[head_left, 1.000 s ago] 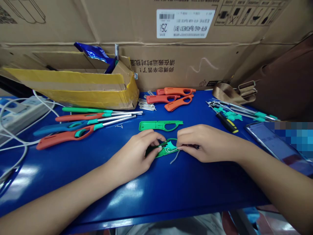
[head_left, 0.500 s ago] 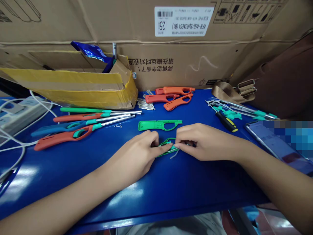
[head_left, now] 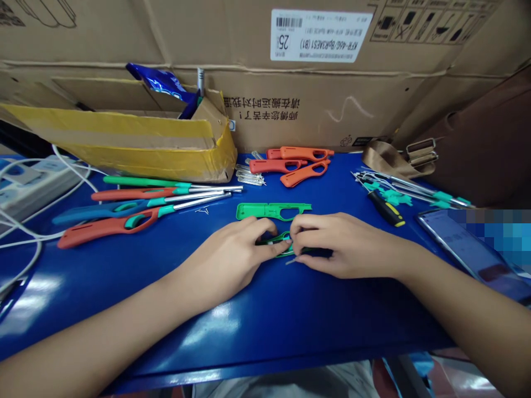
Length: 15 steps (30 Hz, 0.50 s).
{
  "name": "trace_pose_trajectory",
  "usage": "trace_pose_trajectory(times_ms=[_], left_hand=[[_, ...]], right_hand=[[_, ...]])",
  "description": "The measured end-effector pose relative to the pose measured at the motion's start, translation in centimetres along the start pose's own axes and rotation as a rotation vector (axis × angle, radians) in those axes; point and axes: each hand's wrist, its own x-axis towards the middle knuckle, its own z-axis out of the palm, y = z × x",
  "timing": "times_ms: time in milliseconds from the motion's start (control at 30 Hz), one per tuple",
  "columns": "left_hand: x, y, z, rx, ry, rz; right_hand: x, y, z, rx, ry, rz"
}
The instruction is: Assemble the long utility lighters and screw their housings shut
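Note:
A green lighter half shell [head_left: 282,235] with a turquoise part and a thin pale wire inside lies on the blue table between my hands. My left hand [head_left: 234,254] is closed around its left end, with the index finger pressing on the parts inside. Over the shell's right portion, my right hand [head_left: 344,246] has its fingertips drawn together; what they pinch is hidden. A thin grey strand [head_left: 290,261] sticks out below the right fingertips. Just behind lies a second green half shell [head_left: 255,210], its inner side up.
Several lighters [head_left: 120,228] with metal tubes lie at left, near white cables and a power strip [head_left: 45,179]. Orange and red shells [head_left: 305,172] and clear pieces [head_left: 250,176] lie behind. At right are metal rods [head_left: 418,185], a screwdriver [head_left: 385,209] and a phone [head_left: 468,249]. Cardboard [head_left: 166,160] stands behind.
My right fingers have shifted slightly left and curled over the shell, covering more of the turquoise part. My left hand stays on the shell. The whole view has shifted a little.

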Motion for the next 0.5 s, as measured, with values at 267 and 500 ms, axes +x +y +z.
trace_pose_trajectory(times_ms=[267,500], left_hand=[[-0.09,-0.21,0.38,-0.107,0.131,0.042],[0.05,0.19,-0.03,-0.102,0.084,0.045]], right_hand=[[-0.19,0.36,-0.28,0.09,0.092,0.054],[-0.14,0.19,-0.57,0.064,0.038,0.054]])
